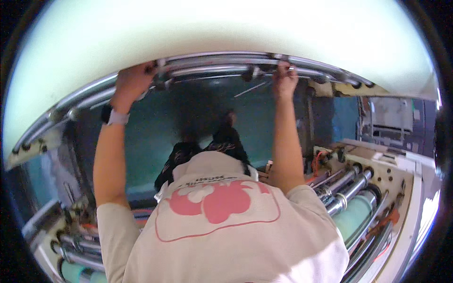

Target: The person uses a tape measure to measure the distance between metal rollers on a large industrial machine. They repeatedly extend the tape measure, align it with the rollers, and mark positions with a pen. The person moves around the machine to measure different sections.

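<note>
Both arms reach forward to a set of long metal rods (212, 66) under a broad pale sheet or web (226, 28). My left hand (133, 85), with a watch (114, 115) at the wrist, is closed over the rods on the left, beside a dark round fitting (162, 81). Its fingertips are partly hidden. On the right, my right hand (285, 81) has its fingers bent together at the rods, near another dark fitting (247, 73). Whatever small part those fingers pinch is too unclear to name.
Behind me on the right stands a machine frame (401, 198) with shiny rollers (349, 191) and a pale green roller (356, 214). More rollers (80, 254) lie at the lower left. Below the rods is a dark green floor (146, 137).
</note>
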Motion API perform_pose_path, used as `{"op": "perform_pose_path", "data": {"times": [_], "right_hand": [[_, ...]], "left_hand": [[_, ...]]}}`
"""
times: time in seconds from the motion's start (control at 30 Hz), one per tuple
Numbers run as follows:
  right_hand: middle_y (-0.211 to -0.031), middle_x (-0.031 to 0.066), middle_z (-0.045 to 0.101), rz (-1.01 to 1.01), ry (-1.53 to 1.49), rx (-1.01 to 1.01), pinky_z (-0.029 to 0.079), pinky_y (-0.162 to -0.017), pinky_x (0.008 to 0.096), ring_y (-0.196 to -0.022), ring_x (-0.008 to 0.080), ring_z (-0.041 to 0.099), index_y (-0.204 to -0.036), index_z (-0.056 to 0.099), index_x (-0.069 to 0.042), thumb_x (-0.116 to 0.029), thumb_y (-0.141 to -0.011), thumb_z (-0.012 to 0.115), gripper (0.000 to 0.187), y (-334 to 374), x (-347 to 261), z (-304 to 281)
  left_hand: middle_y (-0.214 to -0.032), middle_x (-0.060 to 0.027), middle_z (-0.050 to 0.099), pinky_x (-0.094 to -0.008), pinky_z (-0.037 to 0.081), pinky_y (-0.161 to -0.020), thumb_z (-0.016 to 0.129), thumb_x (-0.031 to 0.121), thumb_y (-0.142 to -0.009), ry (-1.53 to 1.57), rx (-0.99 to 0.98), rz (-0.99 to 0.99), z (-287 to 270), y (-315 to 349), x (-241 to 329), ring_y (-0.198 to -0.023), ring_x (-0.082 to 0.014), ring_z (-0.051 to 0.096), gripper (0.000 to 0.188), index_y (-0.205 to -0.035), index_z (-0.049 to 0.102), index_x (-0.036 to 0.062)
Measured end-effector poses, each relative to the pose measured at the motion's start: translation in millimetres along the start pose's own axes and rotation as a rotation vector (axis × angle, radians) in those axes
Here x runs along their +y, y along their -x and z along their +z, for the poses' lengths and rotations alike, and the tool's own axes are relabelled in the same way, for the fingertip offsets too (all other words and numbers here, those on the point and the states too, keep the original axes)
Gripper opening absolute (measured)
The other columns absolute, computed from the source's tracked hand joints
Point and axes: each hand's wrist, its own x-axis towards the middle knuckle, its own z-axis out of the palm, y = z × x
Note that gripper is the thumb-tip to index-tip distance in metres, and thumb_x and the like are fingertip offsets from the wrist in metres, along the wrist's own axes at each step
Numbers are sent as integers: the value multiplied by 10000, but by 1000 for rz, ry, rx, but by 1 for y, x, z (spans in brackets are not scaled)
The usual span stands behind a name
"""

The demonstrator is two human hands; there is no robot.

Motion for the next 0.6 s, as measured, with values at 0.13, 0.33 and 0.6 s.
{"op": "perform_pose_path", "data": {"times": [0.13,0.33,0.6], "right_hand": [[-570,-57,439,-23,-27,-43,268,-403,202,-459,52,359,-714,505,-135,-88,-778,621,141,5,-1,11],[-632,-63,473,-69,32,-28,286,-422,203,-501,40,386,-734,513,-149,-90,-782,615,127,2,-4,9],[-619,-32,525,8,-9,-93,270,-401,182,-487,44,418,-737,531,-119,-97,-777,623,104,0,-10,6]], "left_hand": [[-842,-104,607,-403,452,-709,579,322,-756,18,42,21,3,1,-9,-806,-296,576,233,-830,599,102],[-804,-97,616,-403,460,-678,578,322,-750,16,132,88,3,2,-6,-770,-295,582,225,-823,616,113],[-785,-116,607,-417,462,-642,536,288,-745,-3,122,90,1,3,-5,-746,-305,580,203,-785,614,105]]}}
